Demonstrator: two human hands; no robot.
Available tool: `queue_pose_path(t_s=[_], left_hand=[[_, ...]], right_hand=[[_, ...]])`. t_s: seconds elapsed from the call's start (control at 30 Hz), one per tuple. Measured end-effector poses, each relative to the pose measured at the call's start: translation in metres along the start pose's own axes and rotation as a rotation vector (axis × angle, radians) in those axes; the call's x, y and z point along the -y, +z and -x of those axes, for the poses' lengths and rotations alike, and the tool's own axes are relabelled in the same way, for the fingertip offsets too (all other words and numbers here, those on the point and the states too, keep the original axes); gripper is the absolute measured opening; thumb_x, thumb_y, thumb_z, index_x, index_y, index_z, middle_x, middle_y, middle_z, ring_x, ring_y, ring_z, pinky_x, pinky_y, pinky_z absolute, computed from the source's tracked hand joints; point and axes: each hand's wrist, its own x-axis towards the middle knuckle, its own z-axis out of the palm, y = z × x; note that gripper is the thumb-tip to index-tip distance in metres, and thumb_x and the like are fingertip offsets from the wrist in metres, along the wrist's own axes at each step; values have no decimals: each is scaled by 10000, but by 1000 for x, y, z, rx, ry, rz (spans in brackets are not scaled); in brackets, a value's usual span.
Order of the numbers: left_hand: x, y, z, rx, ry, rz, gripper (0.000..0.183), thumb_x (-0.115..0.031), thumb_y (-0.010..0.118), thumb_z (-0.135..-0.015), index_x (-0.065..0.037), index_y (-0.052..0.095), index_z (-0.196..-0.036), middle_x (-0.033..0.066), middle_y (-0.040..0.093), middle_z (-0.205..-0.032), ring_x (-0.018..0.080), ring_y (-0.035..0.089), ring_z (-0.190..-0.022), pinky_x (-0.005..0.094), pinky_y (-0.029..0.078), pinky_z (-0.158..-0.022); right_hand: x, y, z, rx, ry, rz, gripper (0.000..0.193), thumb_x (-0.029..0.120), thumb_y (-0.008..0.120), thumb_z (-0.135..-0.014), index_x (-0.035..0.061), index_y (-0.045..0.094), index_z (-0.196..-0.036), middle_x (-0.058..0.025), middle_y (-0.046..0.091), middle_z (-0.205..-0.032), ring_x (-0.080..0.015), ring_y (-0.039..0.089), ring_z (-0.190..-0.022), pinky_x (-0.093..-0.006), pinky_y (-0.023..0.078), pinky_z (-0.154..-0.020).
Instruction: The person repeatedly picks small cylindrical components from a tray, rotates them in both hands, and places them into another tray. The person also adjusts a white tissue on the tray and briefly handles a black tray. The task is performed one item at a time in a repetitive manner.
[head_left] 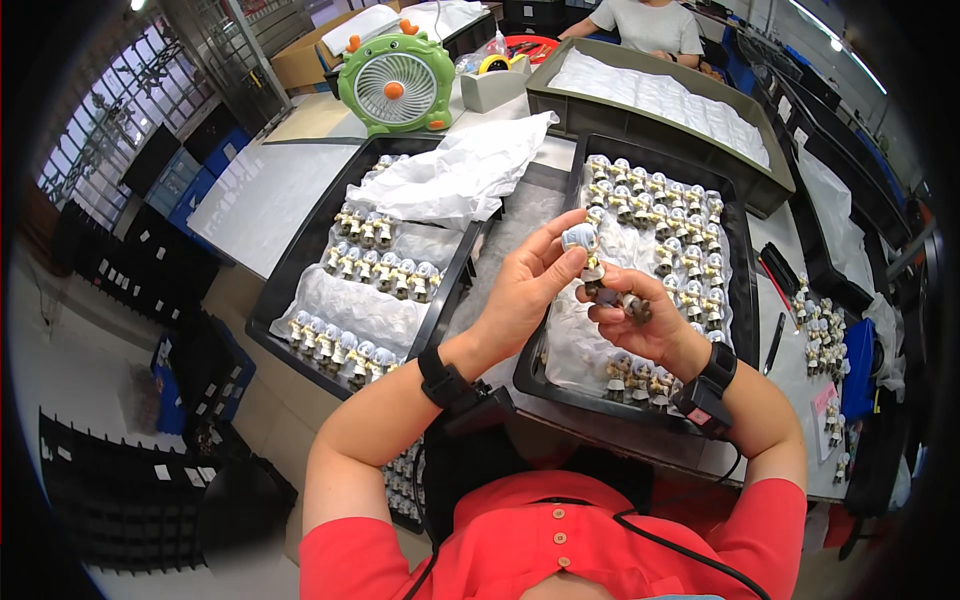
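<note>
Above the right-hand black tray (750,290), my left hand (530,285) pinches a small figurine (580,238) with a pale blue head and a white and yellow body. My right hand (655,325) is closed just below and to its right, fingertips close to the figurine's lower end. Brown parts of a small figurine (632,306) stick out between the right fingers; the rest is hidden. Beneath both hands, rows of like figurines (690,260) lie on white tissue in the tray, with several more (640,380) along its near edge.
A second black tray (290,290) holds figurines between tissue layers, with crumpled tissue (450,170) over its far end. Behind stand a green fan (395,85) and a large olive bin (640,125). Loose figurines (825,335) and a black pen (774,343) lie at right. A person (650,28) sits opposite.
</note>
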Motion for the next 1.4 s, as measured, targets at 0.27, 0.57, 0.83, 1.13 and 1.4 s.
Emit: queue_pose_path(t_s=[0.27,0.57,0.83,1.13,1.4], left_hand=[[-1,-3,-1,44,-45,198,497,-228,504,-933,-48,331,-1363,81,552,-1188,132,539,-1043,305,424,-918],[2,2,5,-5,156,-248,562,-123,608,-869,-32,340,-1355,73,559,-1100,121,545,-975,253,470,-813],[2,7,10,-10,276,-411,578,-97,639,-842,-26,363,-1344,80,524,-1165,122,537,-998,267,462,-846],[3,8,11,57,322,-449,510,-30,580,-858,-19,389,-1330,84,461,-1236,131,519,-1043,292,434,-904],[-1,10,12,34,217,-344,513,-35,576,-865,-22,379,-1338,74,470,-1222,108,536,-1013,249,460,-851]], right_hand=[[2,10,2,-33,-72,138,350,188,559,-810,81,452,-1126,-55,543,-927,-32,422,-556,-149,337,-439],[2,6,3,52,-31,69,242,165,540,-834,82,483,-1054,-34,533,-888,-51,438,-603,-152,328,-464],[-2,3,2,64,38,17,230,140,537,-829,95,460,-1042,-6,490,-838,-76,436,-600,-174,313,-460],[-5,1,2,43,42,29,218,126,538,-827,104,449,-1025,-16,487,-827,-87,443,-619,-197,319,-467],[-8,-2,-2,-18,-5,36,222,162,545,-834,124,453,-1033,4,480,-794,-79,438,-615,-191,306,-466]])
